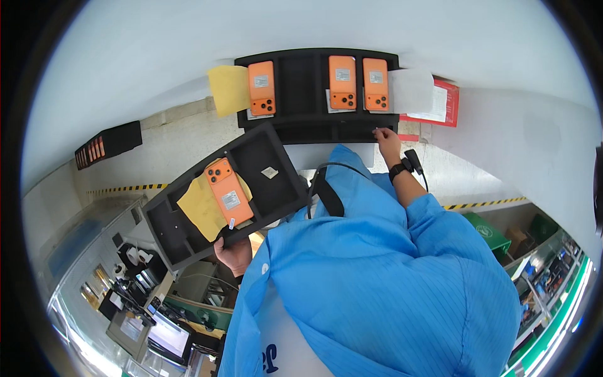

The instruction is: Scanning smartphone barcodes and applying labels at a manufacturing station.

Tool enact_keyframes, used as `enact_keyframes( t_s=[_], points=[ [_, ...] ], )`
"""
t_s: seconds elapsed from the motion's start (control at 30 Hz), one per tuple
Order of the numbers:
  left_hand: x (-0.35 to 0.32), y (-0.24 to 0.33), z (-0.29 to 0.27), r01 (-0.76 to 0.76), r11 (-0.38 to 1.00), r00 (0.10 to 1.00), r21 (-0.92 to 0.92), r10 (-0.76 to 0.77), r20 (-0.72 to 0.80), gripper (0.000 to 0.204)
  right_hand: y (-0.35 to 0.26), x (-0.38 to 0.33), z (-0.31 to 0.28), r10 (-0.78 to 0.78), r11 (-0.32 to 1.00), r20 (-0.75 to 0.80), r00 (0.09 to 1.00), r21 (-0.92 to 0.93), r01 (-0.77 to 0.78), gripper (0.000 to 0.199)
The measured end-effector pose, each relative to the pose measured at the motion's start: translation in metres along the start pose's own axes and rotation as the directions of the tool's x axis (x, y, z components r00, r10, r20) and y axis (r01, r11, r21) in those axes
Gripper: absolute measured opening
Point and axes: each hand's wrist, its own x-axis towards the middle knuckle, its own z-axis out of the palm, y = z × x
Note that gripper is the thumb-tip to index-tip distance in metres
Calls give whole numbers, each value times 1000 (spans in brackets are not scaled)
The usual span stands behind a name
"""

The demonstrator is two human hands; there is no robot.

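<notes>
My left hand [233, 254] is closed on the near edge of a tilted black foam tray [284, 196]. In that tray, an orange phone [221, 182] lies camera side up over a yellow paper [196, 207], with a small white label [232, 223] at its lower end. A small pale paper piece [269, 172] rests in the compartment beside it. Farther off is a second black tray [300, 81] with three orange phones [342, 81] in its slots. My right hand [387, 144] is closed at that tray's front right corner; what its fingertips pinch is too small to make out.
A yellow sheet [228, 90] and a white sheet [411, 90] stick out at the far tray's sides, with a red-framed sheet [446, 103] at right. A dark rack of orange items [108, 146] stands far left. Equipment and a lit screen [168, 334] are lower left; a green box [487, 232] is right.
</notes>
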Motion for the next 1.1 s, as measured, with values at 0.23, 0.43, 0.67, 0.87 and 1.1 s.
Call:
enact_keyframes(
  t_s=[0.23,0.43,0.67,0.87,1.1],
  points=[
    [-9,-5,4,-112,991,994,-68,112,5,52,-31,-18,16,114,978,246,963,141,-152,21],
    [-23,-14,-25,-207,970,977,-127,198,-75,55,-130,-1,65,-774,439,305,556,-374,817,41],
    [-14,-11,-71,-243,950,960,-198,206,-188,50,-159,40,121,-422,322,638,644,-559,764,55],
    [-34,-9,-96,-328,904,943,-273,298,-147,46,-190,30,62,-542,295,653,530,-442,847,59],
    [-45,8,-120,-395,849,919,-352,356,-172,50,-245,34,18,-415,398,716,562,-413,819,56]
  ],
)
